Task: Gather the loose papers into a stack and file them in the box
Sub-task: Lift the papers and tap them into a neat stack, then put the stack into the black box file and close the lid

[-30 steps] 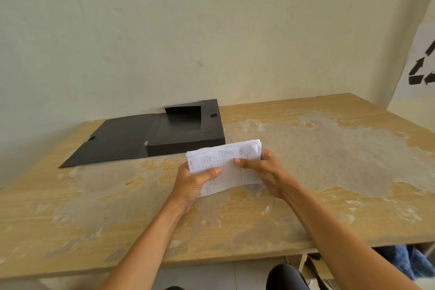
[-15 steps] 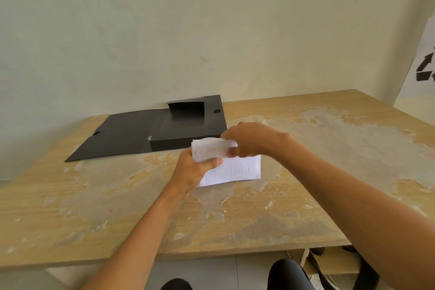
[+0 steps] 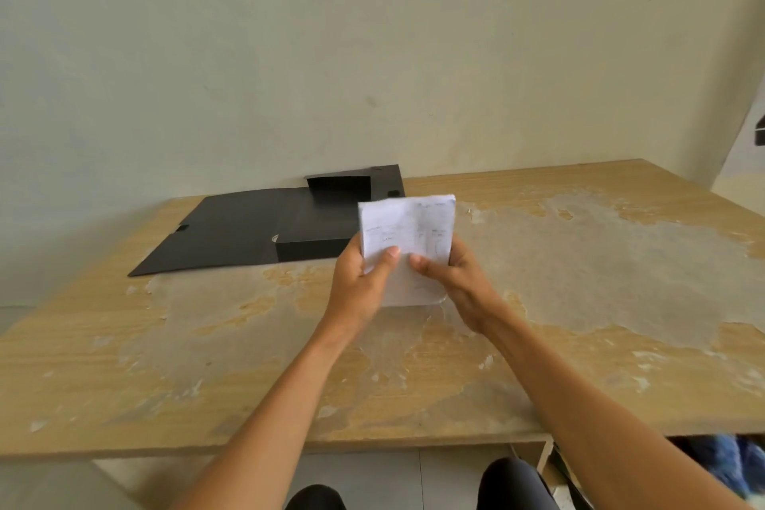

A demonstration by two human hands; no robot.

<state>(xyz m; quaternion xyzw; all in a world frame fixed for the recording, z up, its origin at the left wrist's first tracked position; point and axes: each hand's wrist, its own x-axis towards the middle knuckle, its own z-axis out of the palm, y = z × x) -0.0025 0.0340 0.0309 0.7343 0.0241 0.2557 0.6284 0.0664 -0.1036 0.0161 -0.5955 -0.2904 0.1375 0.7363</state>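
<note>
1. Nearest, the left hand [image 3: 359, 282] and the right hand [image 3: 449, 282] are both closed on the stack of papers [image 3: 407, 248], thumbs on its front face and fingers behind; the stack is held upright, with its lower edge at or just above the table [image 3: 165, 364], I cannot tell which.
2. The step in hand looks like squaring the stack. To do it well, loosen both grips slightly, tap the lower edge on the table so the sheets drop level, then pinch again before lifting.
3. The table's near edge lies well behind the hands, so a dropped sheet should land on the worn surface.
4. Beyond the stack, the black box [image 3: 331, 215] lies open by the wall, its lid spread flat to the left.
5. The way to the box is clear, so a short forward-left carry should do.
</note>
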